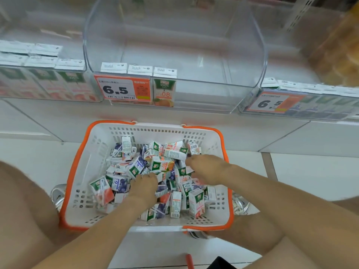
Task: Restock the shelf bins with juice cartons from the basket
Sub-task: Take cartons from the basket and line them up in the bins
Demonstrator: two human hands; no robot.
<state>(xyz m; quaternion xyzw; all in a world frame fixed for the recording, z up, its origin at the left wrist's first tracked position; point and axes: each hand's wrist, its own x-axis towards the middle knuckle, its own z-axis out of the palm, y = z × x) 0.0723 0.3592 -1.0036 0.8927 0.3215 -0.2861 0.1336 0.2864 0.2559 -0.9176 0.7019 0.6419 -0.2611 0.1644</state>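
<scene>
A white basket with an orange rim (81, 171) stands on the floor below the shelf, holding several small juice cartons (161, 165) in a loose heap: orange, blueberry (119, 183) and peach (196, 202) kinds. My left hand (144, 184) is sunk into the middle of the heap, knuckles up, fingertips hidden among the cartons. My right hand (206, 167) lies on the heap's right side, fingers bent down beside a white carton (175, 152). The clear middle shelf bin (213, 88) has three orange-juice cartons (165, 88) at its front left.
A left bin (58, 84) is packed with peach cartons and a right bin (310, 101) with blueberry cartons. Price tags reading 6.5 (122, 90) hang on the bin fronts. My knees flank the basket on the white tiled floor.
</scene>
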